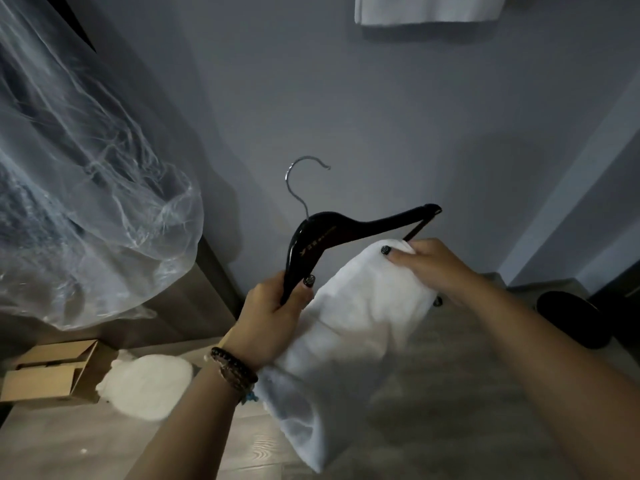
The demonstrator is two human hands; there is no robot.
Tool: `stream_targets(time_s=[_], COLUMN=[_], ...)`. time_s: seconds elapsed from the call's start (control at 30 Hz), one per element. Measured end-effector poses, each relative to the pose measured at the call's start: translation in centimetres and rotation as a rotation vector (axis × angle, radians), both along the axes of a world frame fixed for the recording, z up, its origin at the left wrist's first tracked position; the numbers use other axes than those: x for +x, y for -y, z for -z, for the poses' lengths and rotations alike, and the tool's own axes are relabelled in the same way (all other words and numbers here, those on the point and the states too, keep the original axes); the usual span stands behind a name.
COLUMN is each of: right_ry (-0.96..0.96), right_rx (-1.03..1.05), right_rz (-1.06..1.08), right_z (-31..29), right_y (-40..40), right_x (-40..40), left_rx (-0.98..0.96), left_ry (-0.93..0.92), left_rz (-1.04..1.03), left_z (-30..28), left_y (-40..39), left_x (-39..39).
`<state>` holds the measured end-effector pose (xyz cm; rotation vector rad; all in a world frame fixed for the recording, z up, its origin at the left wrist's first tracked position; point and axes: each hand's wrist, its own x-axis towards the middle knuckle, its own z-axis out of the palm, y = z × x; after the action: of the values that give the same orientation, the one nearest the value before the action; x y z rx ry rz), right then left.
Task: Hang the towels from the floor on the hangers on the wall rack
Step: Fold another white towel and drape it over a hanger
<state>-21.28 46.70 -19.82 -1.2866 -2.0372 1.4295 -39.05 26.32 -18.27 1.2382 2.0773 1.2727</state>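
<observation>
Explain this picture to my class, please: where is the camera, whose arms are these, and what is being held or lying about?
There is no machine here. A person wears one camera on the head, looking forward and down, so the two arms are the person's own.

The left hand grips one end of a black hanger with a metal hook. The right hand pinches the top of a white towel, which hangs down beside the hanger's lower bar.

On the wooden floor lie another white towel and an open cardboard box. Clear plastic sheeting hangs at left. At the top edge, a towel already hanging shows against the wall.
</observation>
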Motion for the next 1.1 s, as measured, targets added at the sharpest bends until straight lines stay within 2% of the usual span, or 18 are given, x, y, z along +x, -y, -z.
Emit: stream_targets(time_s=[0.1, 0.2, 0.27, 0.33, 0.43, 0.5, 0.6, 0.7, 0.8, 0.87, 0.93, 1.0, 1.03, 1.1], right_ry=[-0.057, -0.149, -0.121, 0.006, 0.224, 0.084, -0.139, -0.174, -0.183, -0.169, -0.226, -0.323, -0.322, -0.228], right_rx=[0.084, -0.026, -0.037, 0.104, 0.496, 0.608, 0.487, 0.496, 0.536, 0.728, 1.095, 1.411, 1.489, 1.495], right_rz=[0.08, 0.165, 0.154, 0.164, 0.262, 0.29, 0.035, -0.151, -0.046, 0.037, 0.084, -0.02, -0.101, -0.129], right_z=[-0.7, -0.8, -0.5, 0.1, 0.2, 0.1, 1.0, 2.8, 2.7, 0.9, -0.7, -0.6, 0.0, 1.9], right_y=[-1.4, -3.3, -4.1, -4.8, -4.0, -0.9, 6.8, 12.2, 12.0, 11.0, 10.2, 9.9, 9.8, 9.3], right_x=[0.7, 2.3, 2.6, 2.4, 1.7, 0.8, -0.6, -1.6, -2.7, -3.1, -3.2, -2.8, -2.4, -1.2], left_rx=[0.009, -0.006, -0.017, -0.025, -0.066, -0.078, -0.088, -0.066, -0.044, -0.07, -0.101, -0.102, -0.099, -0.08], left_ry=[-0.036, -0.012, 0.041, 0.1, 0.065, 0.051, 0.073, 0.161, 0.265, 0.251, 0.246, 0.334, 0.38, 0.458], left_rz=[-0.002, -0.053, -0.072, -0.081, -0.067, -0.068, -0.076, -0.091, -0.094, -0.11, -0.147, -0.199, -0.216, -0.221], left_z=[-0.7, -0.8, -0.4, 0.0, -0.2, -1.1, -2.8, -4.5, -5.7, -6.0, -6.0, -5.9, -5.8, -5.7], left_y=[0.2, 0.5, 0.2, -0.6, -1.8, -2.9, -4.5, -6.0, -7.2, -7.8, -8.3, -8.6, -8.6, -8.6], left_x=[-1.4, -3.2, -3.3, -2.6, -1.7, -1.3, -0.9, -0.6, -0.5, -0.7, -1.3, -1.8, -2.0, -2.0])
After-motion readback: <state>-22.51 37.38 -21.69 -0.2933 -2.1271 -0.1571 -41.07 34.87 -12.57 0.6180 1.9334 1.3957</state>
